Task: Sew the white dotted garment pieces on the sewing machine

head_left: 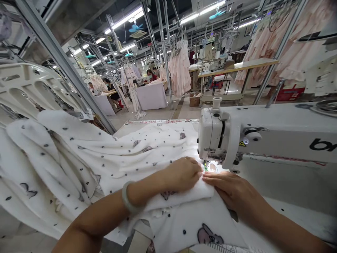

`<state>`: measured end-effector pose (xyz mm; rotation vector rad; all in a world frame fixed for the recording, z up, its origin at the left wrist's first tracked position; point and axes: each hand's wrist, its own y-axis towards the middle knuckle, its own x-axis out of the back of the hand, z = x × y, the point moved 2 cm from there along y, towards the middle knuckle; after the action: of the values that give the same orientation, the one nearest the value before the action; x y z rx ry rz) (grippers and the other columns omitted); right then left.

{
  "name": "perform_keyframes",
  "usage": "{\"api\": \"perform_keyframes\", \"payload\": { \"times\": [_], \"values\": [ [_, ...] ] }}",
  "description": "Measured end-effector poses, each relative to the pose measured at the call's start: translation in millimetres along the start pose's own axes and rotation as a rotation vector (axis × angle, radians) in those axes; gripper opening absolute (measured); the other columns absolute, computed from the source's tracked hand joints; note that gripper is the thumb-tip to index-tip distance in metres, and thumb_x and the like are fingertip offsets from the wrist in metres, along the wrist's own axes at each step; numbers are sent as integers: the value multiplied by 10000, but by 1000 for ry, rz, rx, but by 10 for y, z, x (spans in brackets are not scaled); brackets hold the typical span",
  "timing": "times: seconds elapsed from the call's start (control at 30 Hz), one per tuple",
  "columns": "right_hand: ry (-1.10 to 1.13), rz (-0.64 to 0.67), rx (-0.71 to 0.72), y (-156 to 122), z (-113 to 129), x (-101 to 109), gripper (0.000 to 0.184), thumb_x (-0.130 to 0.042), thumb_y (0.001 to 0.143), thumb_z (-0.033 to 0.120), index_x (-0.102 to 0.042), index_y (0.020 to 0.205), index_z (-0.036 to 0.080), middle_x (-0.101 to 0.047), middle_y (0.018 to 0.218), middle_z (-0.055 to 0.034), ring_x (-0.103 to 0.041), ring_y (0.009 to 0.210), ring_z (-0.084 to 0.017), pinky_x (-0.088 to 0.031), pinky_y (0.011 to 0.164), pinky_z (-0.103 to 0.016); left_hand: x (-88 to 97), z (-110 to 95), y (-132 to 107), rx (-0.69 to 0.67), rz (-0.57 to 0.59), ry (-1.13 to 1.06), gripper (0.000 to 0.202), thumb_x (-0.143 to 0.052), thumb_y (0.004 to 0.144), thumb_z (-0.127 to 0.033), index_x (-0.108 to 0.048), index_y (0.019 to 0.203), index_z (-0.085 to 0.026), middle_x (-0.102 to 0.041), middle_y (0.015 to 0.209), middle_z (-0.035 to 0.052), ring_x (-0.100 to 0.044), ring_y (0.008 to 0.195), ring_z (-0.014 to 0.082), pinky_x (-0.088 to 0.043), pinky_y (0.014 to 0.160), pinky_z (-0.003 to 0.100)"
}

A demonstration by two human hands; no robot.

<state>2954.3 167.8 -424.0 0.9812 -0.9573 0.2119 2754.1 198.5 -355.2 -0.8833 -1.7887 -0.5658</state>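
Note:
White plush fabric [126,165] with small dark spots and printed animal figures spreads over the sewing table and hangs down at the left. Part of it lies at the needle of a white sewing machine [214,133], where a lamp lights the stitching spot. My left hand [185,174], a pale bangle on its wrist, has its fingers curled onto the fabric just left of the needle. Stretched out, the fingers of my right hand [229,186] rest on the fabric edge just in front of the presser foot. The fabric under both palms is hidden.
A metal post [65,66] rises at the left beside a white plastic rack [28,84]. The machine's long arm [284,130] extends to the right edge. Beyond are other sewing tables [237,66], hanging pink garments [180,68] and people seated at work.

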Motion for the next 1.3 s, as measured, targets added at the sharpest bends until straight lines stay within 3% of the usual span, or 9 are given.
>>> {"api": "perform_keyframes", "payload": {
  "times": [0.13,0.3,0.5,0.6,0.73,0.87,0.97,1.03,1.3],
  "values": [
    [-40,-7,10,-17,-24,48,264,-420,1057,200,-681,1093,218,-792,1089,-64,-768,901,-231,-617,767,-397,-219,-298,-259,203,-102,-104,471,-687,936,-461,-638,1298,-163,-702,1241,124,-643,1169,323,-548,1011,480],
    [-85,30,-44,20,-84,23,154,-473,1015,167,-605,954,218,-744,898,-59,-716,712,-227,-552,576,-343,-503,-29,-250,133,-271,-79,221,-571,910,-168,-656,1113,-150,-719,1112,114,-637,1083,276,-520,1015,436],
    [-77,91,166,27,-60,-59,283,-413,998,48,-657,949,182,-732,945,-94,-698,848,-263,-568,778,-414,-286,408,-54,-175,-186,-156,199,-487,982,-232,-666,1034,-161,-725,1054,114,-656,1041,237,-491,1015,371],
    [-58,154,233,15,-39,-25,272,-445,985,42,-686,973,167,-731,961,-97,-675,865,-269,-556,819,-431,-113,410,27,-23,-114,-317,209,-505,994,-283,-678,996,-166,-722,993,71,-659,959,217,-497,898,329],
    [-12,216,184,16,-44,119,287,-430,1043,109,-703,1089,186,-697,976,-76,-656,846,-216,-540,800,-367,-92,208,47,182,-216,-444,328,-479,1026,-356,-596,782,-170,-629,768,13,-576,735,170,-418,681,287],
    [94,321,92,33,-57,247,292,-428,1086,229,-712,1146,264,-681,1006,-51,-643,887,-202,-513,762,-329,-331,-1,-16,93,-364,-279,336,-497,1031,-294,-541,718,-182,-614,781,18,-570,790,178,-459,793,323],
    [209,446,38,35,-48,283,324,-408,1090,261,-727,1037,251,-656,921,-51,-613,870,-212,-484,813,-369,-497,-37,-74,82,-432,-128,99,-640,953,-265,-626,895,-186,-664,972,61,-609,954,232,-507,917,387],
    [246,484,24,30,-37,294,349,-402,1090,266,-726,966,237,-638,871,-52,-599,866,-217,-463,838,-388,-552,-29,-96,86,-441,-76,147,-717,898,-268,-634,987,-186,-657,1039,78,-615,1007,256,-539,920,405],
    [307,440,10,23,20,344,292,-459,1021,152,-734,968,235,-657,842,-37,-609,852,-204,-457,867,-380,-612,-16,-129,-92,-420,124,217,-604,911,-108,-652,1117,-159,-676,1098,88,-619,1020,241,-553,939,388]
  ]
}}
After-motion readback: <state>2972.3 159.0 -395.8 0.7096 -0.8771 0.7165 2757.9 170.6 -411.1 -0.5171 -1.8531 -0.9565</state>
